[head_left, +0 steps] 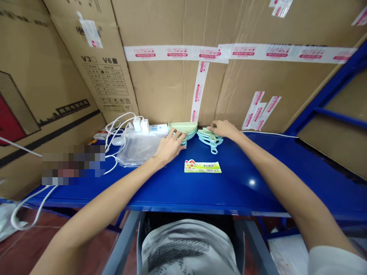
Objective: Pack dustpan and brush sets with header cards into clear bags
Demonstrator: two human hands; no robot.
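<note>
Cardboard (109,72) reading "V3, V6" is standing beyond your left hand (169,147), lying flat on bowls (183,129); right hand (223,128) is flat on handles (210,138).

Blue shelf (258,191): green plates (183,128), handle stack (210,138), label card (202,167), plastic bag (137,149).

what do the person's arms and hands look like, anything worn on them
Both forearms are bare. The left hand and right hand wear no gloves, and no rings or watch show. A white short sleeve edges the right arm at the bottom corner; no sleeve shows on the left arm.
</note>
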